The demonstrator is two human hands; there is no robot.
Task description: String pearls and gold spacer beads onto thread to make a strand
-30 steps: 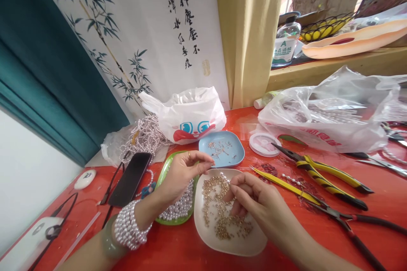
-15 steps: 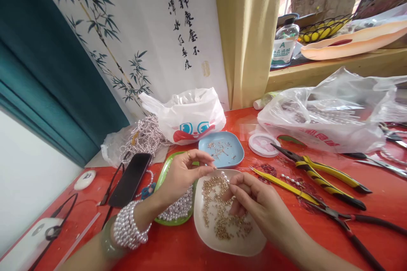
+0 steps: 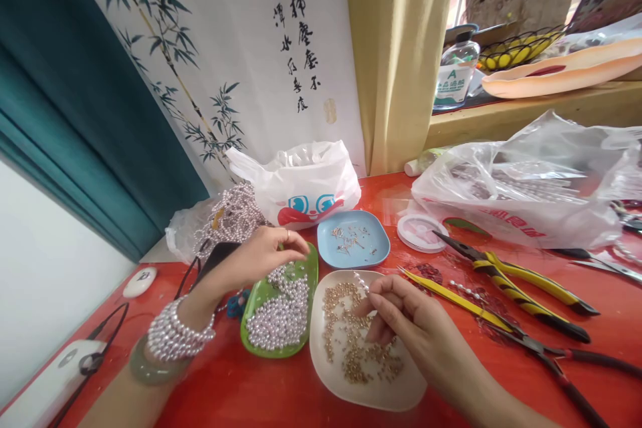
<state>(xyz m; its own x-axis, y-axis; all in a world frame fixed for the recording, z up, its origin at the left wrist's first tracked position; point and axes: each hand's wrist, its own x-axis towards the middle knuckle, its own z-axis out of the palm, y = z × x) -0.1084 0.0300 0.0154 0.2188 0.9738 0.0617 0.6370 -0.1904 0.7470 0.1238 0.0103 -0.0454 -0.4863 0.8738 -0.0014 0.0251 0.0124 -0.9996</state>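
Note:
My right hand point(image 3: 401, 311) is over the white tray point(image 3: 324, 364), thumb and forefinger pinched on a short strand of pearl beads point(image 3: 360, 282) whose free end points up and left. Gold-coloured beads point(image 3: 354, 371) lie scattered in that tray below it. My left hand point(image 3: 268, 254) hovers at the far end of the green tray point(image 3: 265, 350), fingers stretched to the right with thumb and forefinger a little apart; nothing shows in them. Loose pearl beads point(image 3: 281, 317) fill much of the green tray. A bracelet of pearl strands point(image 3: 178, 334) and a jade-coloured bangle point(image 3: 153, 364) circle my left wrist.
Behind is a blue tray point(image 3: 376, 251) with small metal pieces. On the right lie yellow tweezers point(image 3: 451, 297), yellow-black pliers point(image 3: 531, 291) and dark-handled pliers point(image 3: 562, 374). Plastic bags point(image 3: 516, 194) stand at the back. A phone point(image 3: 218, 257) is partly hidden behind my left hand.
My left hand has moved left, away from the strand's end, to above the green tray. My right hand keeps its pinch on the strand. The whole view has shifted slightly.

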